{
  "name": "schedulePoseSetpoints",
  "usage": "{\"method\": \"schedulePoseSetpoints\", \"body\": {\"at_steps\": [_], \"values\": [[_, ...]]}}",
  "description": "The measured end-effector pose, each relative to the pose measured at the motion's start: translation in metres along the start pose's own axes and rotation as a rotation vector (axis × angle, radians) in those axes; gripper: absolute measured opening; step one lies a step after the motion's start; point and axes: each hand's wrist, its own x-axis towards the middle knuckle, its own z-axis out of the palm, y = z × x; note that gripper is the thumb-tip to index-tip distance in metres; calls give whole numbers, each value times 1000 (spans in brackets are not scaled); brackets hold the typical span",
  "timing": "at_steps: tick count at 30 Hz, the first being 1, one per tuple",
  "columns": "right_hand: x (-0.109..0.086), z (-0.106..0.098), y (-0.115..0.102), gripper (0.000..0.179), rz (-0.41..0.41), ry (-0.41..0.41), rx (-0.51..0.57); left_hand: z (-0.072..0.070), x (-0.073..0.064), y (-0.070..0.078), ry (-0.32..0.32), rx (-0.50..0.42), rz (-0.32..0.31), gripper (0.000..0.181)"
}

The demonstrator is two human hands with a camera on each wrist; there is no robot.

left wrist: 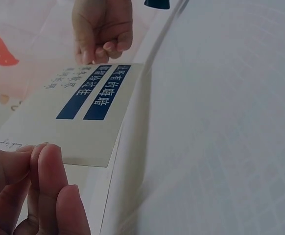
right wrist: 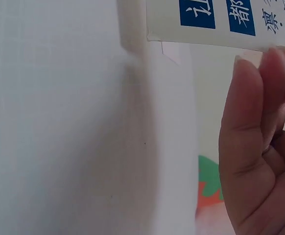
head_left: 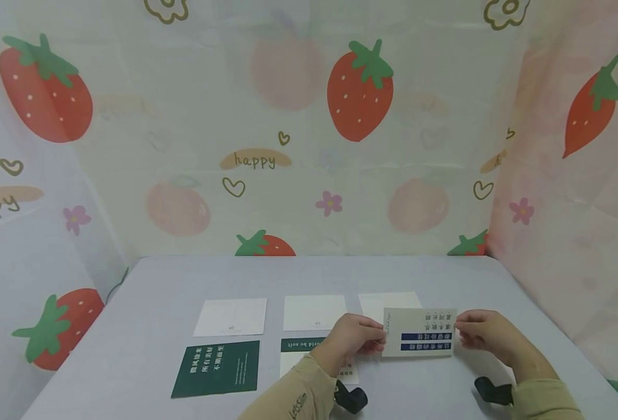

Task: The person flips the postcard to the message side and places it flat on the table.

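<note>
two hands (head_left: 348,338) (head_left: 490,338) pinch one card (head_left: 418,332); five cards (head_left: 231,318) (head_left: 314,313) (head_left: 390,300) (head_left: 216,368) (head_left: 292,361) lie flat

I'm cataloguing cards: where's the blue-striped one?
In the head view, right of centre, the blue-striped card is held between the left hand and right hand, partly hiding the rightmost white card.

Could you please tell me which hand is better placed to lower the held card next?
Probably the right hand: it pinches the outer edge of the held card near bare tabletop, whereas the left hand pinches the inner edge and its sleeve crosses the green-banded card.
</note>
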Motion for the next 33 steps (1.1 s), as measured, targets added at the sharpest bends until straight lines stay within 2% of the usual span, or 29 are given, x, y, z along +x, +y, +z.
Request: {"method": "schedulePoseSetpoints", "body": {"at_steps": [7,17,33], "values": [[-2,1,-2,18,27,-5,16,-1,0,0,-8,8,10,6],[-2,-5,0,10,-38,-120,96,-1,1,1,-9,11,9,7],[-2,-8,2,11,-73,-157,149,-2,0,2,-22,-35,2,7]]}}
